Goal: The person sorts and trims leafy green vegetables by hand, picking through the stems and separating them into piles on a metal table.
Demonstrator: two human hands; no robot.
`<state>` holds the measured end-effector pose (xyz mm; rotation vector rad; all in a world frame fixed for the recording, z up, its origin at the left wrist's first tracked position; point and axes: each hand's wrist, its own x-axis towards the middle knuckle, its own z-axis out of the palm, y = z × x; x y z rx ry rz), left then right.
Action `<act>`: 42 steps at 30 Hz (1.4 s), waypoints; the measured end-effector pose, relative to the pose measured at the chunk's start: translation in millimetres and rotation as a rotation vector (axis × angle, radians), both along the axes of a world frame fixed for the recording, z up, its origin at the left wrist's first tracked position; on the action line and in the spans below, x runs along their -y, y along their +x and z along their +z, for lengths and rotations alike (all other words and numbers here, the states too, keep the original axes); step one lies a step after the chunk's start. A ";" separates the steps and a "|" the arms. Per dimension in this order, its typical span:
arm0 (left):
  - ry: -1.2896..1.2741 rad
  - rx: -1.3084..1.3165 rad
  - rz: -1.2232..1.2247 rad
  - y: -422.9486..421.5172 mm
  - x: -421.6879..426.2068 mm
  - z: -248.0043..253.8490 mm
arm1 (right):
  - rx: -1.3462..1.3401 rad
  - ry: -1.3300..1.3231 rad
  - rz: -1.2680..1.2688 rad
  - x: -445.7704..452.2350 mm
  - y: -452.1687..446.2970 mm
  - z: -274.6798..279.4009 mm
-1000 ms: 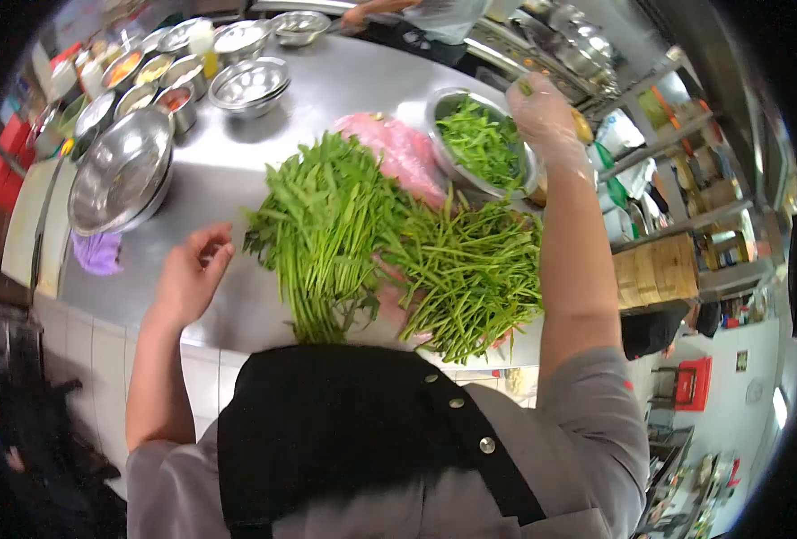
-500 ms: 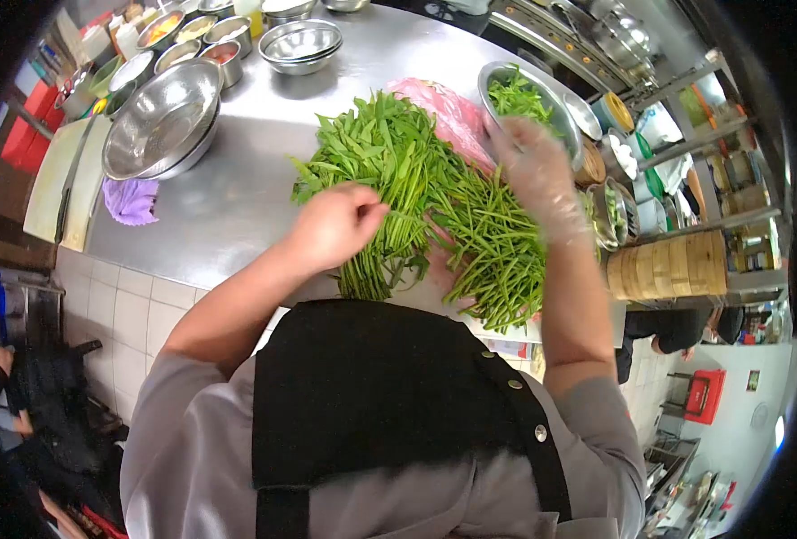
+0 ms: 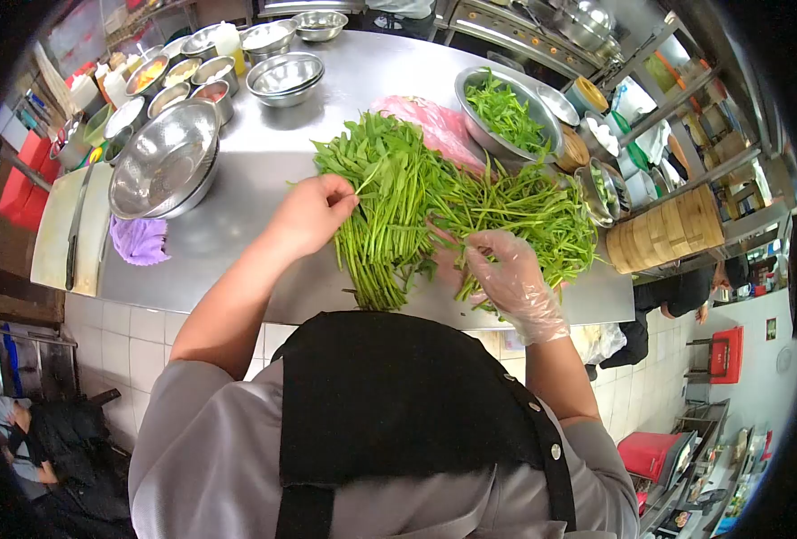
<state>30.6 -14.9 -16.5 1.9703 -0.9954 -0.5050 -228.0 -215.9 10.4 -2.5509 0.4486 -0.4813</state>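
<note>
A heap of water spinach [image 3: 385, 193], leaves at the far end and stems toward me, lies on the steel table. At its left edge my bare left hand [image 3: 313, 216] pinches a thin pale stem. My right hand [image 3: 510, 274], in a clear plastic glove, is at the near side of a second, looser pile of green stems [image 3: 533, 211]. Its fingers are curled, and what they hold, if anything, does not show. Beyond the piles a steel bowl [image 3: 463, 97] holds cut greens [image 3: 510, 112]. A pink plastic bag [image 3: 430, 126] lies partly under the heap.
On the left stand a large perforated steel bowl [image 3: 160, 166], a purple cabbage leaf [image 3: 140, 240] and a cutting board [image 3: 52, 238] with a knife [image 3: 73, 247]. Stacked small bowls [image 3: 284, 76] sit farther back. A bamboo steamer [image 3: 668, 232] is at the right.
My right hand has come from over the bowl of greens back to the near side of the loose stems. My left hand has shifted slightly left, and a pale stem now shows in its pinch.
</note>
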 end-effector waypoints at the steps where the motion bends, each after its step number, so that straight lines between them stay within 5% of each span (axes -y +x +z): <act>1: -0.034 -0.025 0.003 -0.4 -3.4 3.5 | 0.011 0.026 -0.010 -3.1 2.0 3.6; 6: -0.115 -0.084 -0.020 -14.3 -14.6 25.6 | 0.261 0.112 0.004 -10.1 15.6 15.2; 9: -0.126 -0.067 -0.058 -21.5 -19.8 31.8 | 0.449 -0.109 0.098 -14.3 30.6 47.4; 16: -0.138 0.020 -0.084 -27.2 -26.2 41.8 | 0.322 -0.478 0.304 -26.3 56.0 100.1; 22: -0.142 0.104 -0.103 -34.0 -24.6 45.8 | 0.070 -0.598 0.467 -33.0 77.4 82.2; 31: -0.113 0.173 -0.315 -65.5 -1.3 -3.1 | 0.314 -0.120 0.403 -17.7 48.8 -9.2; 34: -0.043 0.246 -0.340 -64.9 11.0 -19.0 | 0.430 0.285 0.019 -10.0 20.1 -39.7; 38: -0.025 0.246 -0.326 -61.7 49.5 -0.7 | 0.114 0.560 -0.261 3.7 -21.1 -27.4; 40: -0.275 0.229 -0.315 -75.5 81.0 18.1 | 0.060 0.699 -0.260 -6.1 -27.3 -28.5; 42: -0.312 0.348 -0.277 -73.3 108.2 20.2 | 0.056 0.462 -0.120 -16.8 -25.6 -36.8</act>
